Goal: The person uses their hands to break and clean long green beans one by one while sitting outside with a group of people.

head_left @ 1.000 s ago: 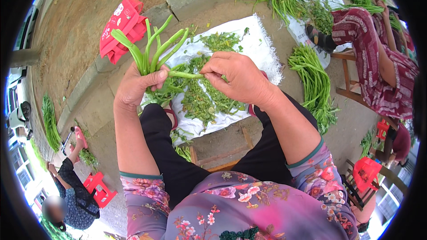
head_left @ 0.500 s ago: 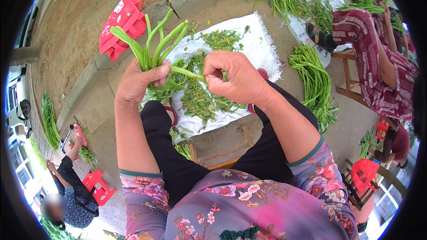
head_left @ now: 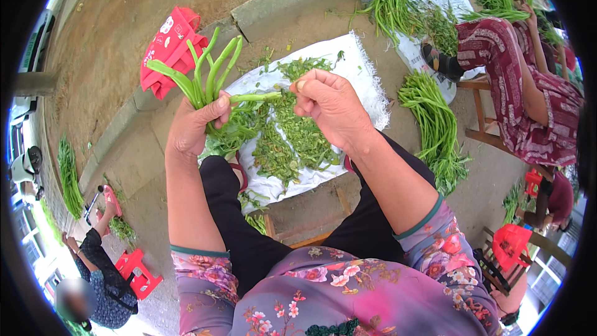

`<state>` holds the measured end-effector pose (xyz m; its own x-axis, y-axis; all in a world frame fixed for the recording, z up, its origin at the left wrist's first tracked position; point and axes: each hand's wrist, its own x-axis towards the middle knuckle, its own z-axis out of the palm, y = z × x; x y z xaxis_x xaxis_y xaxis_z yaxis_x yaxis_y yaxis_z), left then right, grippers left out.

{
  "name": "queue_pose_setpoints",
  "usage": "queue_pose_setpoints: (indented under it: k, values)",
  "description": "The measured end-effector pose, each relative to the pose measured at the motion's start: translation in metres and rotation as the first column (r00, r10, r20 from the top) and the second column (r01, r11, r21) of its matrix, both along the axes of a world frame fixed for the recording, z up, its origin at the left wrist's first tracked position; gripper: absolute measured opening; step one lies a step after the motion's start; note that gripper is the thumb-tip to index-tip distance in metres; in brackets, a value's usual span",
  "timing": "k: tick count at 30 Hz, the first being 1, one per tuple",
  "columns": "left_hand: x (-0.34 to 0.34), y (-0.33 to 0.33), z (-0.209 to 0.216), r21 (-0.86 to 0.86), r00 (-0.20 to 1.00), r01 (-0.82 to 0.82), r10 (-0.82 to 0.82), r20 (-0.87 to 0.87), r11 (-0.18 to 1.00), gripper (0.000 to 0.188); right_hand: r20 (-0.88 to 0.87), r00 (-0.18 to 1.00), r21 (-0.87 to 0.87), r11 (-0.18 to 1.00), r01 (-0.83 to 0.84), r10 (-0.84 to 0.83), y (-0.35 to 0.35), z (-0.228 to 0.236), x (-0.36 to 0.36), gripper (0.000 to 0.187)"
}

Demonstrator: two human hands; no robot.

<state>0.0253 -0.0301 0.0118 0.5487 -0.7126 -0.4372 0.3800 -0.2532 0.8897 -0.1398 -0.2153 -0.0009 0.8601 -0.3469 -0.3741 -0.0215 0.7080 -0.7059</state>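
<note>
My left hand (head_left: 194, 126) is closed around a small bunch of thick green vegetable stems (head_left: 214, 78), whose cut ends fan upward. One single stem (head_left: 255, 97) sticks out sideways from that grip toward my right hand (head_left: 333, 109). The right thumb and forefinger are pinched together just past this stem's tip, apart from it; whatever they hold is too small to make out. Below both hands, a white woven sack (head_left: 364, 68) lies spread on the ground. Loose torn green leaves (head_left: 292, 143) are heaped over its middle, and leafy greens (head_left: 227, 140) hang under my left hand.
A red bag (head_left: 171, 53) lies by the stone kerb (head_left: 298, 0). To the right rests a pile of long green stems (head_left: 429, 118), near a seated person in patterned maroon clothes (head_left: 504, 74). Another person sits at lower left beside a red plastic stool (head_left: 137, 274).
My right hand has come off the sideways stem and moved slightly right and up, leaving a gap at its tip. The left hand still grips the bunch, a little lower in view.
</note>
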Motion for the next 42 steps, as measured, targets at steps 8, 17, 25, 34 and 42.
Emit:
queue_pose_setpoints:
  k: [8,17,25,34,42]
  values:
    - [0.002,0.004,-0.006,-0.051,0.997,-0.08,0.081,0.009,0.995,0.029,-0.262,0.945,-0.511,0.803,-0.307,0.195,0.006,0.001,-0.005,0.015]
    - [-0.001,0.01,-0.006,-0.06,0.999,0.001,0.001,0.033,0.998,0.032,-0.113,0.942,-0.193,0.923,-0.334,0.317,0.003,0.0,-0.008,0.021]
    - [-0.002,0.012,-0.003,0.022,0.998,0.055,-0.055,0.024,0.998,0.035,-0.091,0.938,-0.046,0.939,-0.341,0.335,-0.002,-0.001,-0.008,0.019]
    - [0.0,0.012,-0.001,0.048,0.995,0.102,-0.101,-0.015,0.994,0.034,-0.066,0.928,-0.034,0.929,-0.368,0.366,-0.001,0.001,-0.01,0.009]
    - [-0.004,0.006,-0.001,0.024,0.994,0.107,-0.106,-0.026,0.994,0.032,-0.158,0.945,-0.277,0.906,-0.32,0.285,0.005,0.007,-0.01,0.009]
